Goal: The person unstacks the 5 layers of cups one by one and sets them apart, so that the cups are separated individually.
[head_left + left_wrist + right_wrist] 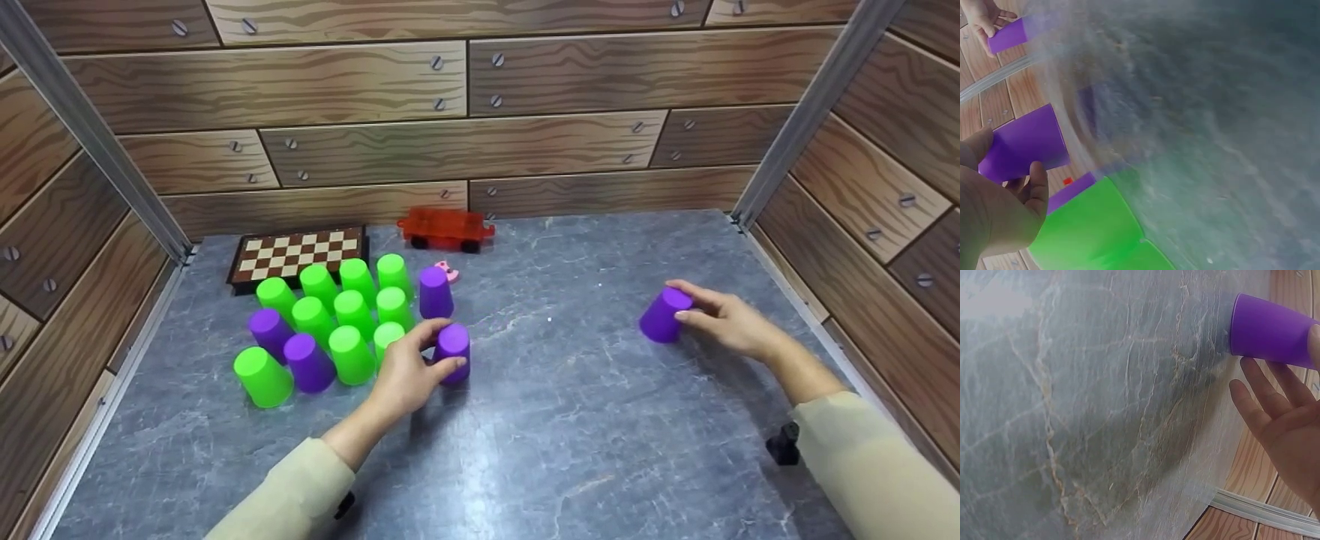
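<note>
Near the middle of the table, my left hand (405, 376) grips an upside-down purple cup (454, 351) between thumb and fingers. Its open rim points at the tabletop in the left wrist view, a short way from its reflection. Over on the right, my right hand (731, 324) pinches another upside-down purple cup (663, 316) by its upper part. The right wrist view shows that cup (1272, 331) with its rim at the table surface and fingers spread along its side. Several green cups (351, 354) stand upside down left of my left hand, which partly hides one (388, 335).
More purple cups stand among the green ones, one (310, 365) at the front and one (435, 292) at the group's right end. Behind them are a checkered board (300, 255), a red toy wagon (446, 229) and a small pink piece (448, 271). Wood-patterned walls (465, 150) enclose the grey table (555, 420).
</note>
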`<state>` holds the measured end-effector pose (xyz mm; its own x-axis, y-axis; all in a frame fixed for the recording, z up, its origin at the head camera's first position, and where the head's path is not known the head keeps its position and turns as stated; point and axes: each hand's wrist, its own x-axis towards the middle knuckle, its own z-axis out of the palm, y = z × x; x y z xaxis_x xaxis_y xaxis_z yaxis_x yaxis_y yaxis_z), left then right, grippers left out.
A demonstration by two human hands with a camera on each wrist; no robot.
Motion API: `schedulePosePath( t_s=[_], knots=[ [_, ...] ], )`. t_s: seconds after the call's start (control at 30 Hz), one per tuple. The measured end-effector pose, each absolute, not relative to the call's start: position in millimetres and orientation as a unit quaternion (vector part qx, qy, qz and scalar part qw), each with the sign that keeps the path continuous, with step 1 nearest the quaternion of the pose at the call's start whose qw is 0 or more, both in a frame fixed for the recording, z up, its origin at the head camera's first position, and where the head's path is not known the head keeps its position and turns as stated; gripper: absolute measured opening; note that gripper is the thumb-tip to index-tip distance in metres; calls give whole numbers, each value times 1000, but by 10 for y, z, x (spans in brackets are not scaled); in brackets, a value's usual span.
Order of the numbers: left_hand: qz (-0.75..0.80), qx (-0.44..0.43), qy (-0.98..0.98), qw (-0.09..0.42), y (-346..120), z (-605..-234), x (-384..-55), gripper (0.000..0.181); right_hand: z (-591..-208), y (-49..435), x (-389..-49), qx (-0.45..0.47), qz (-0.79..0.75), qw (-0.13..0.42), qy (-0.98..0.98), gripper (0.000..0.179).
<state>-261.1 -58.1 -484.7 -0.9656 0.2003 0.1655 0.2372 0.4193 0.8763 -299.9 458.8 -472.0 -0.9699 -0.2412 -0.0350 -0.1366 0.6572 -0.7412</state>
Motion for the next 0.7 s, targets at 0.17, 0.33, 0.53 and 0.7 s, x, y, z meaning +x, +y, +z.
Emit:
schedulePosePath(
  t_s=[0.17, 0.33, 0.53, 0.7],
  knots=[
    [-516, -129, -847, 11, -604, -4909, -2609, 54, -4716, 4587, -2999, -102, -401, 67, 908, 64],
    [-522, -141, -841, 13, -623, -4951, -2626, 49, -4694, 4535, -2995, -116, -387, 48, 914, 61],
    [-519, -151, -841, 22, -628, -4975, -2625, 45, -4592, 4210, -3062, -144, -381, 35, 912, 60],
    [-520, -145, -842, 20, -636, -4974, -2617, 45, -4499, 3673, -3204, -192, -392, 23, 899, 59]
  ],
)
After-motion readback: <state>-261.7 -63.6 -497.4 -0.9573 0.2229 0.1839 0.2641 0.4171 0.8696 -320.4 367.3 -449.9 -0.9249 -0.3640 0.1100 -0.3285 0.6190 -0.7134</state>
